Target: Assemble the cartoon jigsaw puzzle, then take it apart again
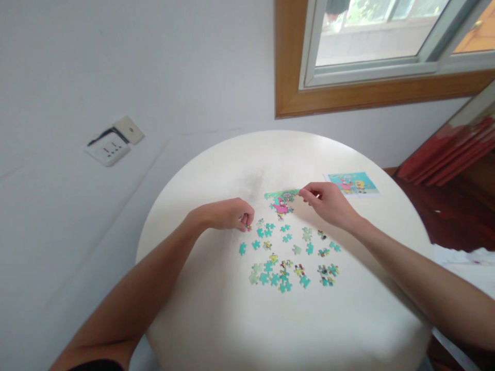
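A partly joined jigsaw puzzle (282, 206) lies on the round white table, with a green strip along its far edge and a pink cartoon figure below. My right hand (328, 202) is closed in a pinch at the right end of that strip, its fingertips on an edge piece they mostly cover. Left of the joined part, my left hand (231, 214) is closed too, its thumb and finger around a small multicoloured puzzle piece (248, 227) just above or on the tabletop. Loose teal pieces (265, 233) lie beside it, several more pieces (284, 278) nearer me.
A printed reference picture (353, 184) with a pink and a yellow cartoon figure lies flat at the back right of the white table (216, 319). Behind the table are a wall with a socket (108, 148) and a wood-framed window (371, 95). A red curtain (444, 149) hangs at right.
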Action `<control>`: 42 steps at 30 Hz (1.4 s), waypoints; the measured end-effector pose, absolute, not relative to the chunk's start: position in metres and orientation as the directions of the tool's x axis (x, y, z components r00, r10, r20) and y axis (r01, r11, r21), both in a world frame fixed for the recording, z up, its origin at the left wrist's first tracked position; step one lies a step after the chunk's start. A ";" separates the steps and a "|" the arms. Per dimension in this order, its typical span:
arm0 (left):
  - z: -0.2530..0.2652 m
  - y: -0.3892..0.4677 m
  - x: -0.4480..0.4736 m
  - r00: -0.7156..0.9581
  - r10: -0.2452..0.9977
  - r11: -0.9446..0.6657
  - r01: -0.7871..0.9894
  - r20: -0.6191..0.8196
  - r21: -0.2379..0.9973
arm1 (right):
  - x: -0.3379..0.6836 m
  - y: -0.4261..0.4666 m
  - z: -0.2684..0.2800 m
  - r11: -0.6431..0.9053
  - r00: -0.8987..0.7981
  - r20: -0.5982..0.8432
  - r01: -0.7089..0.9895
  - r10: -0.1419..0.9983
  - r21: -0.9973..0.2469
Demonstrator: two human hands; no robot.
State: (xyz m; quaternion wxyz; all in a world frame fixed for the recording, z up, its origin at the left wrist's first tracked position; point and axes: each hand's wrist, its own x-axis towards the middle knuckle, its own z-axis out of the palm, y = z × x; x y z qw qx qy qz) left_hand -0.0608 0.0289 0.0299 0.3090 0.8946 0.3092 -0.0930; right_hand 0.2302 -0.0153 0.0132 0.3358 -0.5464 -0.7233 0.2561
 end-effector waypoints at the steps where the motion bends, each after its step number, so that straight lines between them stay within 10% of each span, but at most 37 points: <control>1: 0.031 0.028 -0.060 0.803 0.490 -0.635 0.595 -0.339 0.492 | 0.231 -0.015 0.013 0.275 -0.171 0.216 0.613 0.961 -0.741; 27: 0.016 0.018 -0.025 0.697 0.716 -0.298 0.358 -0.041 0.885 | 0.220 -0.017 0.003 0.280 -0.263 0.167 0.490 0.950 -0.826; 42: 0.006 0.004 -0.006 0.597 0.802 -0.202 0.225 0.029 0.953 | 0.196 -0.032 -0.008 -0.044 -0.369 -0.076 0.094 0.926 -0.995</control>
